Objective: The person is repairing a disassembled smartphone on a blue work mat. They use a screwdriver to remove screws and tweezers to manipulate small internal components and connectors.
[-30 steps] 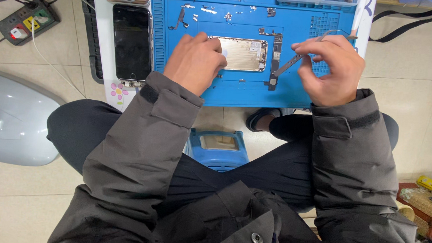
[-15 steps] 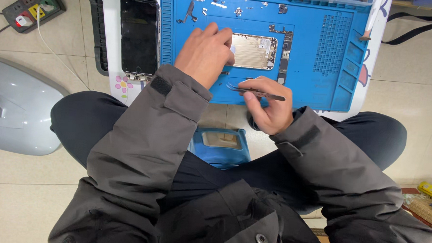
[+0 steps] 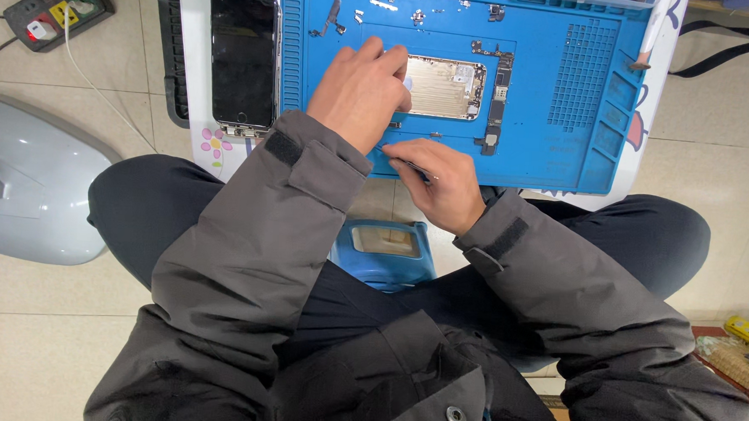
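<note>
The right hand (image 3: pixel 443 184) has drawn back to the blue mat's (image 3: pixel 562 151) near edge, fingers pinched on what looks like tweezers (image 3: pixel 410 167), while the left hand (image 3: pixel 359 92) still presses the opened phone shell (image 3: pixel 443 87) flat.

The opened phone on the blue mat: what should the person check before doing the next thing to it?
1. Opened phone lies flat on the blue mat: ok.
2. Left hand rests on the phone's left end to steady it: ok.
3. Right hand has a firm grip on the thin metal tool: ok, though its tip is hidden.
4. Tiny loose parts are on the mat's far edge, away from the hands: ok.
5. Long circuit board is beside the phone, not under a hand: ok.
6. All screws out of the phone: cannot tell, too small.
</note>
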